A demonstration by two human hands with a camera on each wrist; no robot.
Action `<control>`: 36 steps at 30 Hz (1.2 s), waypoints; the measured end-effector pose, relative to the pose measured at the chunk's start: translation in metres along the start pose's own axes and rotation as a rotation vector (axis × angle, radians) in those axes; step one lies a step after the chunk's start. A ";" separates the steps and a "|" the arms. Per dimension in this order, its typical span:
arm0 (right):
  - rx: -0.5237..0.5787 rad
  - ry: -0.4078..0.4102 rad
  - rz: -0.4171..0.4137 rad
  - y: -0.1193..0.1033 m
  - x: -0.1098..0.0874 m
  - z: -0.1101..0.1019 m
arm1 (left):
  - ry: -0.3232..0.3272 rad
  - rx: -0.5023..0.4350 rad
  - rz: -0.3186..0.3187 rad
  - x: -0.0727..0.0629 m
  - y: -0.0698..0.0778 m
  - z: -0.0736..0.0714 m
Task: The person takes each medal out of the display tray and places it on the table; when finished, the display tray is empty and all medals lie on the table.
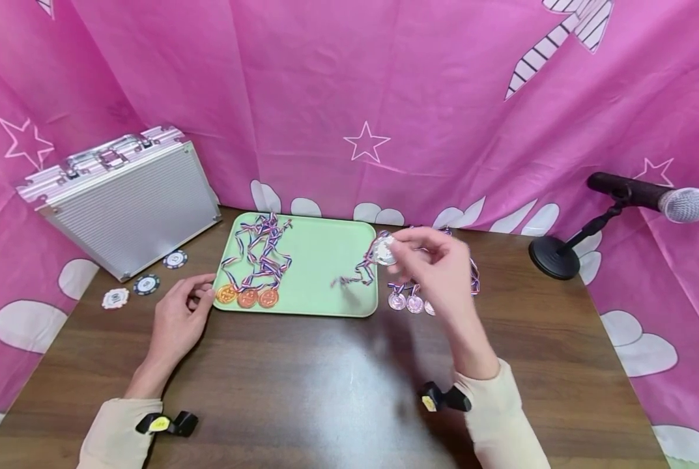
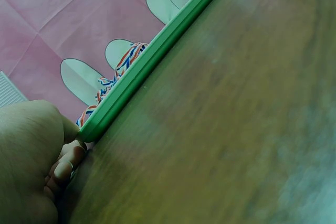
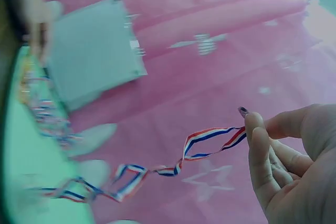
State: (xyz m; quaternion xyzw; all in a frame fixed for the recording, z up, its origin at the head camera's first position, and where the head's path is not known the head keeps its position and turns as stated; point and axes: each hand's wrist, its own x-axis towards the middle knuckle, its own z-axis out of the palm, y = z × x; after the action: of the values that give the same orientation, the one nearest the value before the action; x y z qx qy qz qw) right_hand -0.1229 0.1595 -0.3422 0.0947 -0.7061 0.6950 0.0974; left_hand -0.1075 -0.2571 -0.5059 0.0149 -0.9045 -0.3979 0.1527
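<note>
My right hand (image 1: 440, 267) pinches a silver medal (image 1: 383, 250) between thumb and fingers, above the right end of a light green tray (image 1: 320, 260). Its red, white and blue ribbon (image 3: 210, 136) trails down leftward over the tray, stretched out in the right wrist view. At the tray's front left corner, my left hand (image 1: 179, 312) holds the rim, thumb at the edge and other fingers curled beneath in the left wrist view. Near that hand, a gold-coloured medal (image 1: 227, 294) and two bronze ones (image 1: 258, 298) lie along the tray's front, ribbons (image 1: 262, 251) bunched behind them.
Several more medals (image 1: 397, 301) lie on the table right of the tray, partly hidden by my right hand. A silver case (image 1: 132, 208) stands at the back left, with poker chips (image 1: 146, 284) before it. A microphone on a stand (image 1: 554, 256) is at the right.
</note>
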 end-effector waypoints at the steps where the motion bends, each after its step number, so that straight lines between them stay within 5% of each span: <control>1: 0.014 0.017 -0.019 -0.008 0.000 -0.006 | 0.001 0.000 0.001 0.000 0.000 0.000; 10: 0.155 0.244 -0.145 -0.043 0.023 -0.060 | 0.024 -0.015 0.041 0.000 -0.002 0.002; 15: 0.219 0.430 -0.225 -0.037 0.038 -0.089 | 0.009 -0.002 0.020 0.000 -0.001 0.003; 19: 0.239 0.556 -0.284 -0.012 0.035 -0.107 | 0.011 -0.001 0.024 0.000 -0.001 0.002; 22: 0.178 0.575 -0.172 0.023 0.028 -0.115 | 0.020 -0.003 0.027 -0.001 -0.001 0.002; 27: 0.090 0.516 0.165 0.086 0.006 -0.127 | 0.012 0.004 0.017 0.000 -0.001 0.002; 31: 0.020 0.471 0.276 0.116 -0.013 -0.133 | 0.015 -0.002 0.019 0.000 -0.002 0.001; 36: -0.044 0.430 0.355 0.127 -0.034 -0.139 | 0.017 -0.005 0.026 0.000 -0.002 0.001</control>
State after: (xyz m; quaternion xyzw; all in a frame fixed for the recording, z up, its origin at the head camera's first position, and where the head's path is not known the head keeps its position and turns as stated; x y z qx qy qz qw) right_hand -0.1236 0.3002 -0.4717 -0.1823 -0.6898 0.6896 0.1241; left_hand -0.1083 -0.2579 -0.5084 0.0064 -0.9024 -0.3978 0.1657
